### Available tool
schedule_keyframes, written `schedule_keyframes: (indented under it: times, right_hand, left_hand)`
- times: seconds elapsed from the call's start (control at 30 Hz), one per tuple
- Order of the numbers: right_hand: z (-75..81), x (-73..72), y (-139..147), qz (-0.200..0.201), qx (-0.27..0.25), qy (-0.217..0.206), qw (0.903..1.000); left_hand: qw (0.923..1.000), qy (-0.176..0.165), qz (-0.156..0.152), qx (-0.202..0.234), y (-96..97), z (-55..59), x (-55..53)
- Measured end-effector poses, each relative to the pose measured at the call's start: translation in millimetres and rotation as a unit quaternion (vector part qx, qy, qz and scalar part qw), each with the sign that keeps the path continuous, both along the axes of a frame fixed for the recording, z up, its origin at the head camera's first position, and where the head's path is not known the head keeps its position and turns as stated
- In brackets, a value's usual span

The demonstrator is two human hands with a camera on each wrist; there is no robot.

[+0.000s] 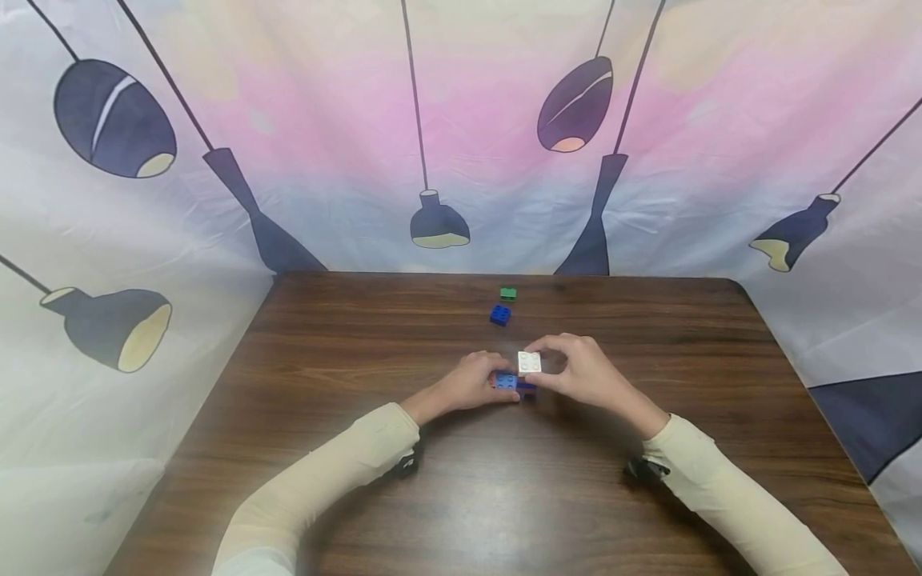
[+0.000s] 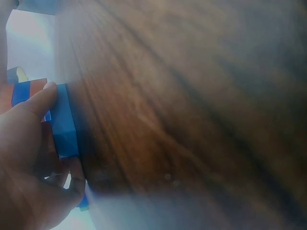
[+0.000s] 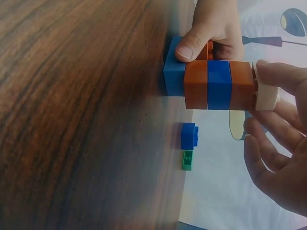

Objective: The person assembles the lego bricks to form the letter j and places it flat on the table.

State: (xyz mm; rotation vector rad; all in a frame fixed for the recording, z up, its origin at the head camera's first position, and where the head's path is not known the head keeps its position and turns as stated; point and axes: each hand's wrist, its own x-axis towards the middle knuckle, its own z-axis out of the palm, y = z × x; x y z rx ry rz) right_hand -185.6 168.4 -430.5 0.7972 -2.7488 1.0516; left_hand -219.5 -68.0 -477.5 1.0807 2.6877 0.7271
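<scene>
From above I see four studs on the white brick (image 1: 529, 363) pinched in my right hand (image 1: 585, 374); the right wrist view alone bares the orange-and-blue column (image 3: 219, 86) under it. My left hand (image 1: 471, 381) curls round the light blue base brick (image 3: 174, 79) on the table (image 1: 497, 496).

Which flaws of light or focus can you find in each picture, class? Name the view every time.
Head view: a pale glare on the tabletop between the forearms; left wrist view: wood grain blurred toward the right, with a hazy, pale patch along the bottom; right wrist view: the stacked bricks look fairly crisp, with clear edges.
</scene>
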Motion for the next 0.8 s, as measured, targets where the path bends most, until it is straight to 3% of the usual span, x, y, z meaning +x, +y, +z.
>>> schedule_keyframes:
  times: [0.8]
  right_hand:
    - [0.5, -0.8, -0.5, -0.009, 0.009, 0.002, 0.9999]
  left_hand:
    - [1.0, 0.0, 0.0, 0.002, -0.2, -0.9, -0.8]
